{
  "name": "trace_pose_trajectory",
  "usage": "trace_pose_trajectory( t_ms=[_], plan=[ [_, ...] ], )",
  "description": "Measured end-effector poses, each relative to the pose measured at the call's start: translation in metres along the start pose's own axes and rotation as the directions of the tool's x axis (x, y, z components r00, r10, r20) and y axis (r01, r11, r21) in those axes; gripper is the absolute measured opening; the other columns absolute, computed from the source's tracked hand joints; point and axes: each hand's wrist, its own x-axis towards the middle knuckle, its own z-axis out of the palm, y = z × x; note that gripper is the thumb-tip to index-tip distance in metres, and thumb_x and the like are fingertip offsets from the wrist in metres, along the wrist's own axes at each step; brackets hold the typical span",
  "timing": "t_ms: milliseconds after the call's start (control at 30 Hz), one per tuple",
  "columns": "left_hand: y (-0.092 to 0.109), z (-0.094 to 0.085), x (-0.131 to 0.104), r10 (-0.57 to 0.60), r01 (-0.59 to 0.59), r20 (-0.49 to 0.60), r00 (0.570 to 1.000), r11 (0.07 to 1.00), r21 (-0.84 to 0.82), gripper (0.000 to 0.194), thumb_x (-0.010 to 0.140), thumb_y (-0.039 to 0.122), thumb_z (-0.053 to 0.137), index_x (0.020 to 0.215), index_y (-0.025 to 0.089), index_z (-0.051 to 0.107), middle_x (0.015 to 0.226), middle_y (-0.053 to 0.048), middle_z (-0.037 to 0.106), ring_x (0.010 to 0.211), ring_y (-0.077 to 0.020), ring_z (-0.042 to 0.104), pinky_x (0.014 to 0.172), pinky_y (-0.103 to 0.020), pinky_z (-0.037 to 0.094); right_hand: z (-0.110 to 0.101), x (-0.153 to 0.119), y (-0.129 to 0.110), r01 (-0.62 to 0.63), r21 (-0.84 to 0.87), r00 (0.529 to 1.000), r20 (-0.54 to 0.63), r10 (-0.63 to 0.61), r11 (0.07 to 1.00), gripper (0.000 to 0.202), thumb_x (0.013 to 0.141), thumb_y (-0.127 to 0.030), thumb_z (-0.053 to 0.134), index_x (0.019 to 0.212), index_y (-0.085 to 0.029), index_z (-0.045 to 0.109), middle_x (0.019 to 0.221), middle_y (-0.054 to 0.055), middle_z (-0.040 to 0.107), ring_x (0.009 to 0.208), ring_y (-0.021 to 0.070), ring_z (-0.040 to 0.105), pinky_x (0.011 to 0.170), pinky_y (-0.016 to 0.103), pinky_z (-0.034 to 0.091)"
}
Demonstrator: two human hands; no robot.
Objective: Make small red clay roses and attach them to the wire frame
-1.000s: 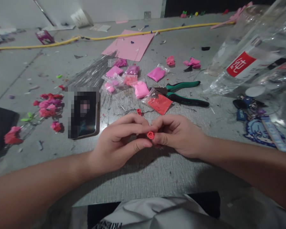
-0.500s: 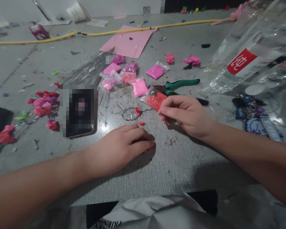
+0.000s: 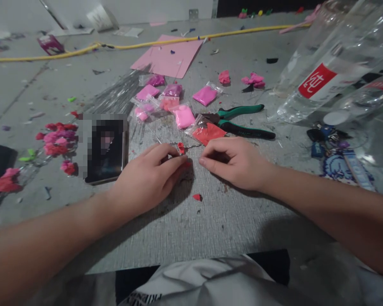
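My left hand [image 3: 155,172] is closed, its thumb and fingertips pinched at a small red piece of clay [image 3: 187,163] low over the table. It covers most of an oval twisted-wire loop. At the loop's edge a red clay bit [image 3: 181,147] sits where the wire stem [image 3: 194,146] begins. My right hand [image 3: 241,163] has thumb and index tips pressed together; whatever they hold, if anything, cannot be made out. Just beyond it lies a bag of red-orange clay [image 3: 207,133]. Another small red clay piece [image 3: 197,197] rests on the table nearer to me.
Green-handled pliers [image 3: 245,123] lie behind my right hand. Several bags of pink clay [image 3: 184,116] sit at centre. A phone [image 3: 105,148] and pink-red clay flowers [image 3: 57,138] are left. Plastic bottles [image 3: 319,80] stand right; a pink sheet [image 3: 169,55] and yellow cord [image 3: 159,41] lie behind.
My right hand has let go of the red-orange clay bag and moved slightly left and nearer. My left hand has slid up and left over the wire loop, uncovering the nearer red piece.
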Motion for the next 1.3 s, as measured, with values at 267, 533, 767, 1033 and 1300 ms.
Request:
trace_pose_trajectory(
  t_ms=[267, 533, 767, 1033, 1300],
  plan=[
    [0.005, 0.006, 0.005, -0.122, 0.093, -0.105, 0.987, 0.965, -0.247, 0.012, 0.098, 0.018, 0.063, 0.105, 0.016, 0.072, 0.103, -0.008, 0.075, 0.092, -0.0183, 0.072, 0.082, -0.030, 0.059, 0.003, -0.001, -0.001, 0.134, -0.121, 0.990, -0.034, -0.139, 0.984, 0.012, 0.093, -0.018, 0.066, 0.097, -0.011, 0.074, 0.082, 0.003, 0.071, 0.070, 0.0107, 0.061, 0.064, 0.022, 0.045],
    [0.017, -0.003, 0.007, -0.231, 0.200, -0.073, 0.970, 0.932, -0.301, 0.010, 0.094, 0.018, 0.071, 0.103, 0.018, 0.075, 0.086, 0.000, 0.079, 0.070, -0.0108, 0.072, 0.069, -0.020, 0.054, 0.009, -0.004, 0.000, 0.238, -0.159, 0.971, 0.025, -0.238, 0.958, 0.012, 0.096, -0.019, 0.065, 0.099, -0.010, 0.074, 0.081, 0.003, 0.070, 0.072, 0.0101, 0.059, 0.067, 0.022, 0.044],
    [0.018, -0.003, 0.007, -0.179, 0.130, -0.101, 0.979, 0.921, -0.366, 0.011, 0.092, 0.015, 0.071, 0.103, 0.018, 0.074, 0.088, 0.001, 0.080, 0.071, -0.0094, 0.074, 0.067, -0.018, 0.054, 0.009, -0.006, -0.001, 0.209, -0.115, 0.978, 0.045, -0.205, 0.971, 0.008, 0.093, -0.014, 0.064, 0.093, -0.010, 0.071, 0.078, 0.001, 0.067, 0.068, 0.0087, 0.057, 0.064, 0.021, 0.041],
    [0.016, -0.002, 0.006, -0.040, -0.039, -0.158, 0.987, 0.883, -0.468, 0.007, 0.088, 0.014, 0.078, 0.093, 0.015, 0.073, 0.091, -0.004, 0.081, 0.083, -0.0107, 0.076, 0.080, -0.016, 0.058, 0.012, -0.006, -0.007, 0.227, -0.076, 0.968, 0.130, -0.216, 0.971, 0.009, 0.083, -0.008, 0.062, 0.076, -0.014, 0.060, 0.069, -0.003, 0.054, 0.063, 0.0076, 0.046, 0.060, 0.020, 0.036],
    [0.016, -0.004, 0.004, -0.093, 0.037, -0.098, 0.991, 0.885, -0.464, 0.005, 0.091, 0.015, 0.072, 0.093, 0.019, 0.069, 0.093, -0.004, 0.079, 0.084, -0.0136, 0.075, 0.077, -0.024, 0.061, 0.002, -0.006, -0.004, -0.020, 0.067, 0.998, -0.058, 0.024, 0.998, 0.030, 0.101, -0.020, 0.045, 0.071, -0.021, 0.044, 0.060, -0.005, 0.040, 0.054, 0.0096, 0.037, 0.053, 0.026, 0.031]
  ],
)
